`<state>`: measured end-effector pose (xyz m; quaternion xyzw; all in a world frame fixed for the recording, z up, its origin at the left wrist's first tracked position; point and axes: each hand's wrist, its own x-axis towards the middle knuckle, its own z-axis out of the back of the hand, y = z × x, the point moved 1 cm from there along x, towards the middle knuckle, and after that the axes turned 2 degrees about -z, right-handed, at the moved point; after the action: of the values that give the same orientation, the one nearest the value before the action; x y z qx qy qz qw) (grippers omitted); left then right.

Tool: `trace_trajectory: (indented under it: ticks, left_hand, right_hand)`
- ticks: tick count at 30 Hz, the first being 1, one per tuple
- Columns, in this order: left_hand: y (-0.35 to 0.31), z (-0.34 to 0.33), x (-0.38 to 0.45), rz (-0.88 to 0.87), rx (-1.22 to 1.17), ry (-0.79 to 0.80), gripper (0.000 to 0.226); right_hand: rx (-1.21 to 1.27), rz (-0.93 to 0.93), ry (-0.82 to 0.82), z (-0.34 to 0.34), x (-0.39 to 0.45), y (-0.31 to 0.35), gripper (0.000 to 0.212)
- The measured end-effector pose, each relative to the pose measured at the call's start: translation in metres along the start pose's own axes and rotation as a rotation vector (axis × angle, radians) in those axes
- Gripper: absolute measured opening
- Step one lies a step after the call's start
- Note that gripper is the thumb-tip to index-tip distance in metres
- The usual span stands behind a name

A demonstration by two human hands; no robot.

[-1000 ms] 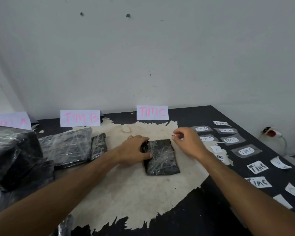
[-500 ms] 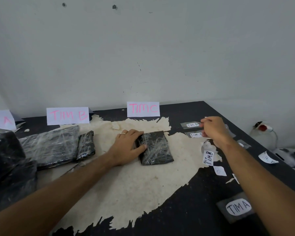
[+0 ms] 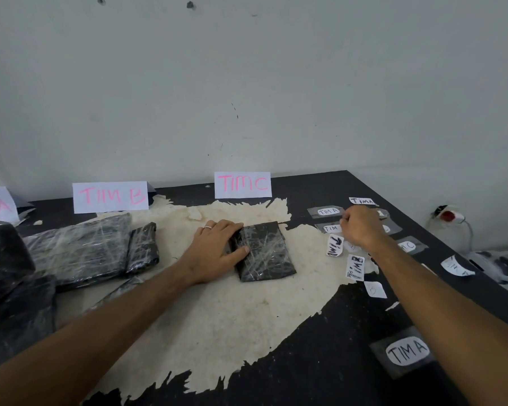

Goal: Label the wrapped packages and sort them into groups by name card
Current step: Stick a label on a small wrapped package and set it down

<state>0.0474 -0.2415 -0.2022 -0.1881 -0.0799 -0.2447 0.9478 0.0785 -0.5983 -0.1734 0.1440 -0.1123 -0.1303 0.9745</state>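
Bare forearms, no sleeves in view; thin silver ring (image 3: 207,227) on left hand (image 3: 214,253) finger.

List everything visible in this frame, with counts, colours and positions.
Name cards: three, white with pink writing, along the wall.
Small package: one, black, wrapped in clear film, centre, before the TIM C card.
Other packages: several, black, left.
Labels: many, white with black writing, scattered right.
Table: one, black with a worn pale patch.
Socket: one, white and red, far right.
Left hand: flat on the small package.
Right hand: closed, over the labels.
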Motion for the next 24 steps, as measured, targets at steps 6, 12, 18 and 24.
trace_trajectory:
  ticks: [6,12,18,24]
  left_hand:
    - [0.0021,-0.0016,0.0007,-0.005,-0.011,-0.009,0.086]
    - [0.0017,-0.0027,0.0004,-0.006,-0.01,-0.015,0.087]
    - [0.0004,-0.002,-0.0002,0.0,-0.014,-0.013,0.088]
    - [0.0022,-0.0021,0.0001,0.001,-0.015,-0.014,0.086]
  right_hand:
    - [-0.006,-0.022,-0.008,-0.0094,0.0015,0.0003,0.016]
    - [-0.011,-0.007,-0.025,-0.0099,-0.0024,0.0034,0.014]
    - [0.155,-0.012,0.0,-0.0075,-0.0009,0.0005,0.006]
    - [0.184,-0.016,0.024,-0.0086,-0.003,-0.0055,0.012]
